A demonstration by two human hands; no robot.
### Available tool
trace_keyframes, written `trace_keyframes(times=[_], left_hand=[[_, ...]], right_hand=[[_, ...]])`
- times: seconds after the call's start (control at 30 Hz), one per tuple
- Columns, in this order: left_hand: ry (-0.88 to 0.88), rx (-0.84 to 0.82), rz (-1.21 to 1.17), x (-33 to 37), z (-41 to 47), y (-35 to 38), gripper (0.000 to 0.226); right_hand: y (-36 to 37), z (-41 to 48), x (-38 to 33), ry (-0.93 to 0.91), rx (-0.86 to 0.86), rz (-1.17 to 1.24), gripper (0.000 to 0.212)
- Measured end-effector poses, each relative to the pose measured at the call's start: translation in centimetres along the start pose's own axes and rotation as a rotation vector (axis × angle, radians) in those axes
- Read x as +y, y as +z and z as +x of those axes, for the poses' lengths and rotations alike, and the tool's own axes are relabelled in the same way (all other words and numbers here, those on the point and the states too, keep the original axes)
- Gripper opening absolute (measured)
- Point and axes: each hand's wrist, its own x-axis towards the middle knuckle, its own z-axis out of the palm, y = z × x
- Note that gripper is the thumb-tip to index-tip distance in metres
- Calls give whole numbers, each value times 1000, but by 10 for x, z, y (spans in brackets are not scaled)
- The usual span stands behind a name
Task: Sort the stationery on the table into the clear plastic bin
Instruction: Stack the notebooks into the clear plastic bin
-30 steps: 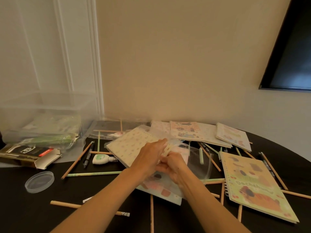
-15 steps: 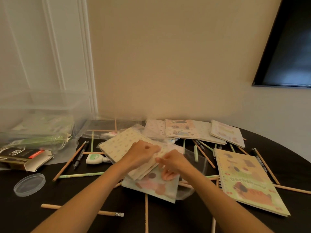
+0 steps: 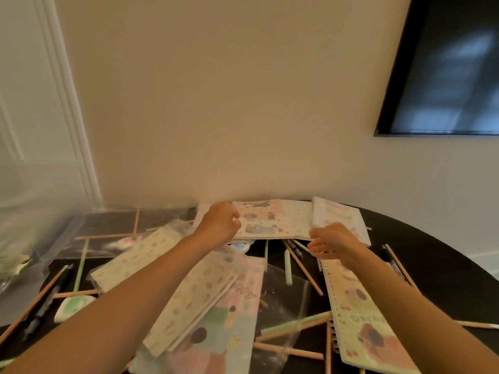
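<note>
An animal-print notebook (image 3: 270, 220) lies flat at the far edge of the dark table (image 3: 442, 279). My left hand (image 3: 220, 221) curls its fingers round the notebook's left edge. My right hand (image 3: 332, 240) pinches its near right corner, fingers on top and thumb below. A second pale notebook (image 3: 340, 215) lies just right of it, partly behind my right hand. The clear plastic bin (image 3: 29, 195) shows only as a blur at the far left.
Under my left forearm lie a dotted notebook stack (image 3: 167, 268) and a pastel notebook (image 3: 232, 319). A spiral notebook (image 3: 359, 314) sits under my right arm. Pencils (image 3: 303, 268), pens, a correction tape (image 3: 71, 306) and a clear sleeve (image 3: 280, 306) litter the table.
Both hands let go of the dotted stack in the middle and reached forward to the animal-print notebook at the back. The camera moved closer and turned right.
</note>
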Motion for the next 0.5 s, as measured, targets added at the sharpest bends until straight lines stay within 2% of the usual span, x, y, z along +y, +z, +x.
trace_keyframes(times=[0.13, 0.27, 0.33, 0.4, 0.5], left_hand=[[-59, -144, 76, -8, 36, 19, 37], [-141, -316, 205, -10, 58, 34, 37], [-184, -403, 285, -8, 65, 40, 33], [-216, -429, 316, -8, 69, 43, 30], [-202, -379, 297, -12, 68, 42, 34]], right_hand=[[22, 41, -3, 26, 24, 55, 43], [41, 77, -9, 73, -11, 68, 23], [45, 89, -12, 110, -61, 116, 20], [49, 93, -15, 138, -109, 165, 17], [54, 101, -17, 52, -151, 123, 15]])
